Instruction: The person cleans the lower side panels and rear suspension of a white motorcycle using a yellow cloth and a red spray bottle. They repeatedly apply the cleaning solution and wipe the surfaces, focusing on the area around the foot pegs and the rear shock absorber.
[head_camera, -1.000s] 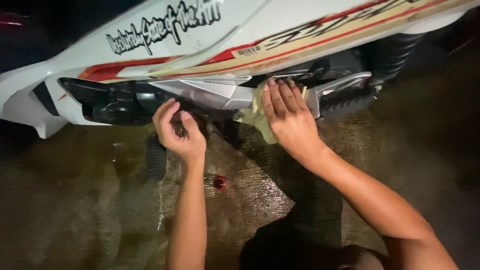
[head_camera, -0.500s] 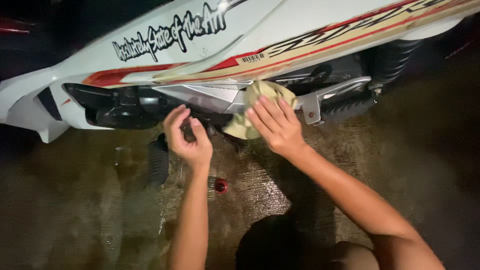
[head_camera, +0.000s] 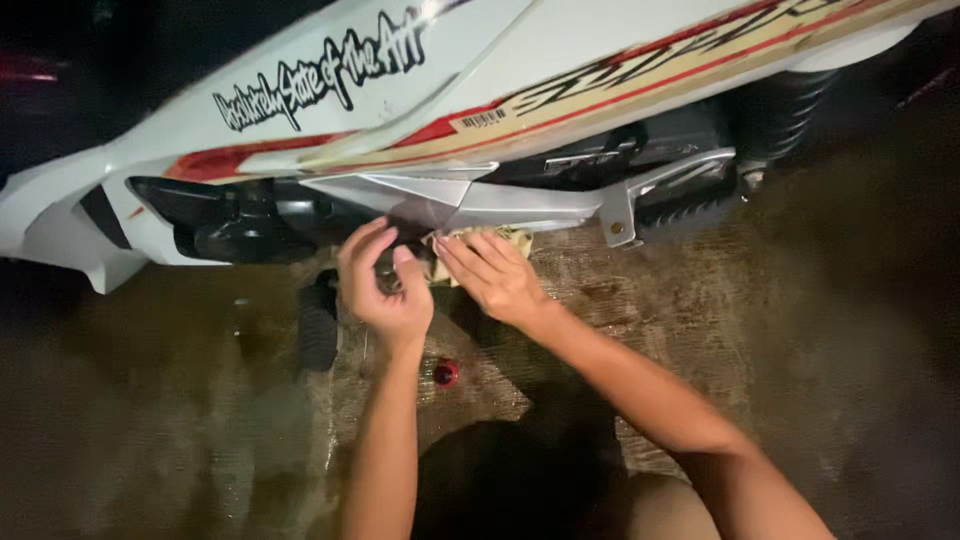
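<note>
Head view: cloth mostly hidden.

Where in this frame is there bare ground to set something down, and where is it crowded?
Free: the wet ground left of the left hand, below the scooter's white body panel, and the ground right of the silver footrest bracket. Crowded: under the panel, where both hands meet, the right hand on a yellowish cloth, with a small red cap below.

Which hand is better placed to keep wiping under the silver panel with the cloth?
Right, probably. The right hand lies flat on the yellow cloth, just under the silver panel. The left hand is curled beside it at a dark part, off the cloth.
</note>
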